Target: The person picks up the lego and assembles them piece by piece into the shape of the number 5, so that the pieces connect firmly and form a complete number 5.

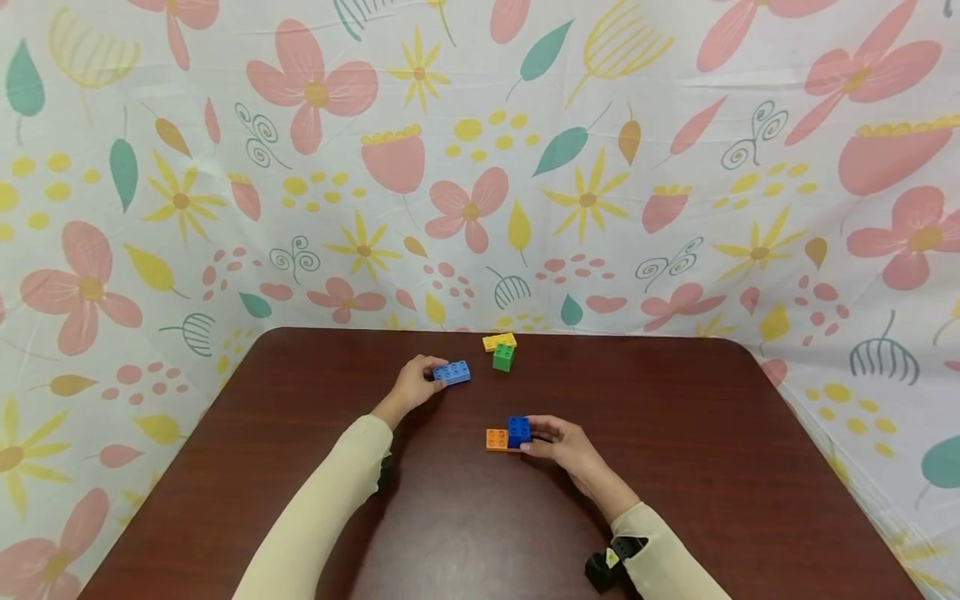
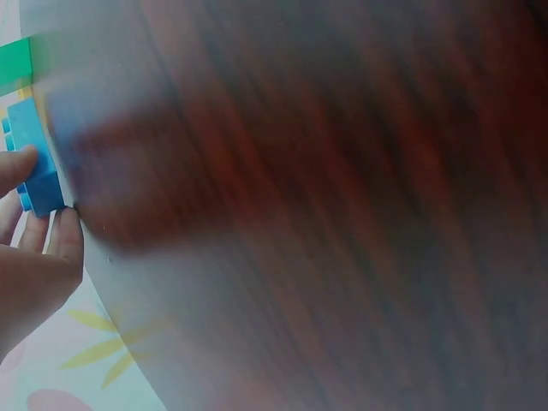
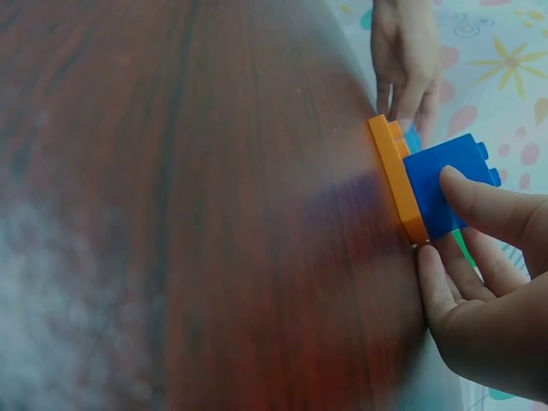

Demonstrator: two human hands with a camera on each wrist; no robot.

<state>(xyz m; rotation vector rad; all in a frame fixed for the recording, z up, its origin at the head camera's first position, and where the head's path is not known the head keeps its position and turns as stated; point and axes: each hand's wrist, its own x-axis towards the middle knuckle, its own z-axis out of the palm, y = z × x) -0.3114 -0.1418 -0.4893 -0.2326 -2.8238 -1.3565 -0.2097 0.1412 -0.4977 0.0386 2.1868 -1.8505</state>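
Note:
My left hand [image 1: 414,385] grips a light blue toy brick [image 1: 454,373] by its left end, left of the middle of the table. In the left wrist view the thumb lies on one side of that light blue brick [image 2: 40,181] and fingertips are at its end. Nearer to me, my right hand [image 1: 573,452] pinches a dark blue brick [image 1: 518,432] between thumb and fingers. That brick sits on the right part of a flat orange plate brick [image 1: 496,439], whose left studs show. The right wrist view shows the orange plate [image 3: 396,181] beneath the dark blue brick.
A green brick [image 1: 503,358] stands near the back of the table, with a flat yellow brick [image 1: 499,341] just behind it. The dark brown table [image 1: 420,533] ends at a wall covered by a flowered cloth [image 1: 465,275].

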